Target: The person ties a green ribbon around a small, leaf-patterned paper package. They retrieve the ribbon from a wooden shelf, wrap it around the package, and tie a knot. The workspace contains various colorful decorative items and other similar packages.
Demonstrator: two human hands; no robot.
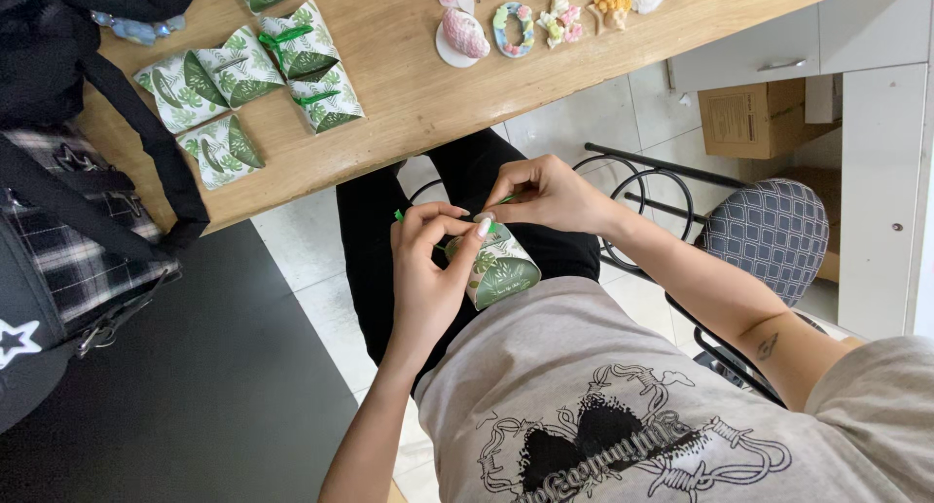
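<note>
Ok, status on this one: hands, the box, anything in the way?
Left hand and right hand both pinching the green ribbon atop the leaf-print box. Box held over lap. Nothing blocking; finished boxes on the table.

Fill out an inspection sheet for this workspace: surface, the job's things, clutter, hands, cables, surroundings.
Surface: wooden table, light brown, bare in the middle.
Job's things: leaf-print paper box held over the lap; thin green ribbon at its top.
Clutter: finished leaf-print boxes grouped on the table; small pastel decorative pieces along the far edge; black bag with plaid panel at the table's end.
Hands: left hand cups the box; right hand has a pinch grip on the ribbon.
Cables: nothing seen.
Surroundings: pale tiled floor, patterned stool with black metal frame, cardboard carton, white cabinet.
</note>
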